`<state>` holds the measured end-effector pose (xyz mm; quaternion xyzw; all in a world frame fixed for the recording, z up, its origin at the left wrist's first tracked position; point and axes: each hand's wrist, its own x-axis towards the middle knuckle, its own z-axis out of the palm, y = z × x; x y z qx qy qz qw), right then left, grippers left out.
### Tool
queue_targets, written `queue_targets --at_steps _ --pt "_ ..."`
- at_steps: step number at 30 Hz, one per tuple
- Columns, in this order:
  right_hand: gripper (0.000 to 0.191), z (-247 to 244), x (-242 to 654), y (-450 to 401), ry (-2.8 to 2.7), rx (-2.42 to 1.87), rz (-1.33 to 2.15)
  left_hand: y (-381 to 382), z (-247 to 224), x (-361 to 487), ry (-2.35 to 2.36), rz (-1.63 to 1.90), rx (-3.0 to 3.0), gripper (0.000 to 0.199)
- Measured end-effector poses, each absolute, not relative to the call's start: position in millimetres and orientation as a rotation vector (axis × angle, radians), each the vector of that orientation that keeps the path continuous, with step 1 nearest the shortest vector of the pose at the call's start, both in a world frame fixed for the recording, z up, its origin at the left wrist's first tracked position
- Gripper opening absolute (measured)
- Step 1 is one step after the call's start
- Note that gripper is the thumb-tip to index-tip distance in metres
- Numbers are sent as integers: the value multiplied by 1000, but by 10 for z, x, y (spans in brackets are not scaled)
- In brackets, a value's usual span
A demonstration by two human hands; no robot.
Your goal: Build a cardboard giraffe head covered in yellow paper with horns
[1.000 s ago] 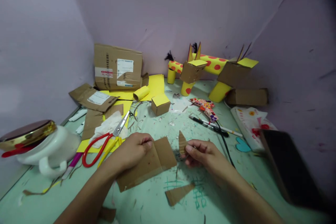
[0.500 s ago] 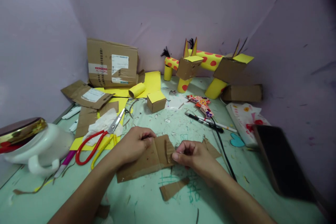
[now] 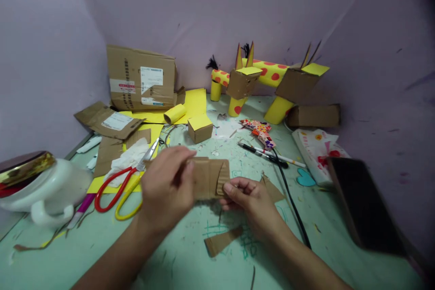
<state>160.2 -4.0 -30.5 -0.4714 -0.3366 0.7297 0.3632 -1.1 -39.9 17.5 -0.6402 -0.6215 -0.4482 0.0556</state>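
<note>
A flat piece of brown cardboard [image 3: 205,179] is held up over the green tabletop between both hands. My left hand [image 3: 168,183] is closed around its left part and hides that side. At the right end, my right hand [image 3: 243,190] pinches the edge beside a small torn, ridged strip [image 3: 222,179]. A loose cardboard scrap [image 3: 223,241] lies on the table just below the hands. Another cardboard offcut [image 3: 273,189] rests right of my right hand.
Red-and-yellow-handled scissors [image 3: 112,195] lie at left near a white mug [image 3: 50,190]. Behind stand spotted yellow cardboard animals [image 3: 243,84], a small box [image 3: 200,129] and a shipping carton [image 3: 141,77]. A glue gun [image 3: 260,132], pens [image 3: 263,155] and a phone [image 3: 367,204] are at right.
The cardboard has been raised and turned more level. My left hand has moved up and over its left part, covering more of it. My right hand keeps its pinch on the right end.
</note>
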Motion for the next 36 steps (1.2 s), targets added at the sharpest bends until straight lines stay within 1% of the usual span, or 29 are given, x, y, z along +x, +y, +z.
queue_targets --at_steps 2,3,4,5,6,8,9,10,11,13,16,24,29,33,36 --pt "36 -280 1607 -19 -682 -1167 1843 -590 133 130 -1775 -1450 -1993 14" --pt "35 -266 1610 -10 -603 -1141 1835 -659 93 193 -1814 -1512 -2073 13" --pt "35 -253 1612 -4 -542 -1120 1835 -699 43 246 -1899 -1625 -2166 13" --pt "35 -242 1611 -2 -505 -1108 1844 -708 -11 289 -2101 -1772 -2256 9" --pt "35 -235 1608 -7 -491 -1104 1864 -689 -63 319 -2376 -1998 -2231 7" --pt "34 -233 1594 -36 -516 -1111 1909 -597 -145 346 -2857 -2541 -1909 22" --pt "34 -237 1585 -57 -544 -1118 1925 -543 -170 348 -3007 -2766 -1668 28" --pt "33 -245 1576 -79 -574 -1125 1937 -496 -186 345 -3094 -2927 -1450 31" --pt "33 -255 1567 -101 -602 -1130 1948 -460 -195 341 -3139 -3008 -1295 33" --pt "33 -275 1552 -133 -645 -1128 1978 -425 -202 334 -3171 -3014 -1154 37" --pt "34 -294 1544 -145 -666 -1119 2026 -428 -216 336 -3120 -2977 -1120 41" --pt "33 -280 1539 -134 -674 -1116 1982 -435 -227 383 -3082 -2981 -1132 27" --pt "28 -268 1535 -109 -614 -1074 2060 -422 -228 381 -3087 -2955 -1064 29" --pt "23 -252 1559 -67 -551 -1045 2126 -393 -233 339 -3091 -2964 -1000 23" --pt "20 -248 1573 -46 -536 -1024 2155 -378 -223 333 -3081 -2977 -971 23"
